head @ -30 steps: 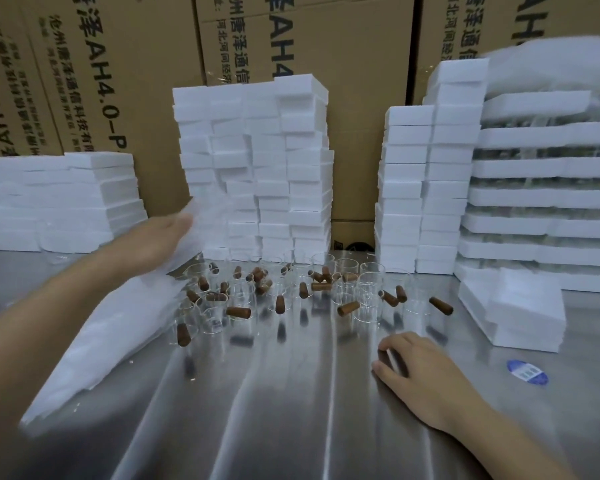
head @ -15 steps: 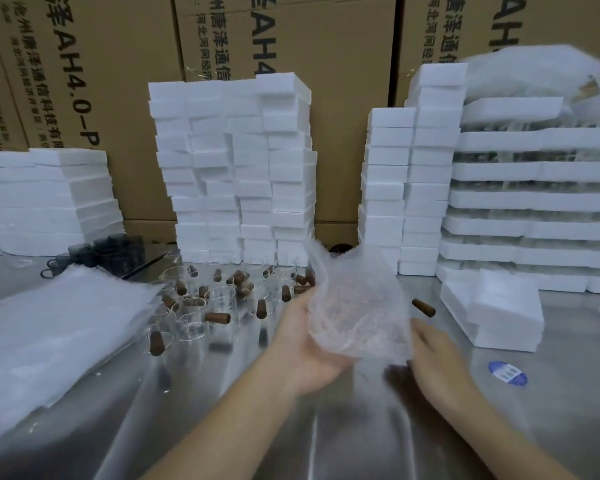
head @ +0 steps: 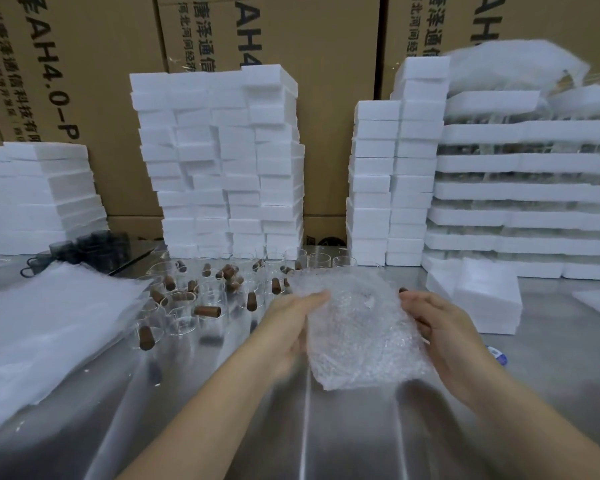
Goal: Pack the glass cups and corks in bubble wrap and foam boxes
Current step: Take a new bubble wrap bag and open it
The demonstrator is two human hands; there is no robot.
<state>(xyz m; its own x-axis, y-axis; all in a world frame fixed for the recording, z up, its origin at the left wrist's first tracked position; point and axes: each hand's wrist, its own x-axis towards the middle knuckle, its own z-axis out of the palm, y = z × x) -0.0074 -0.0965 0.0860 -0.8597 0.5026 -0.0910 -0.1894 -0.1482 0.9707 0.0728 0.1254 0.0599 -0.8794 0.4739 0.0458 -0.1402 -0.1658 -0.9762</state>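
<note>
A clear bubble wrap bag (head: 359, 327) is held above the steel table (head: 326, 427) between both hands. My left hand (head: 291, 323) grips its left edge, my right hand (head: 440, 330) grips its right edge. Behind the bag stand several small clear glass cups (head: 184, 320) with brown corks (head: 207, 310) scattered among them. A pile of bubble wrap bags (head: 49, 327) lies at the left. Two loose white foam boxes (head: 485, 296) sit at the right.
Tall stacks of white foam boxes (head: 222, 161) rise at the back centre, left (head: 39, 199) and right (head: 520, 188), before cardboard cartons (head: 291, 36). Dark glass cups (head: 90, 244) stand at the back left. A blue sticker (head: 497, 355) lies right of my right hand.
My left hand took one bubble wrap bag off the left pile and brought it to the middle. My right hand rose off the table and took hold of the bag's right edge.
</note>
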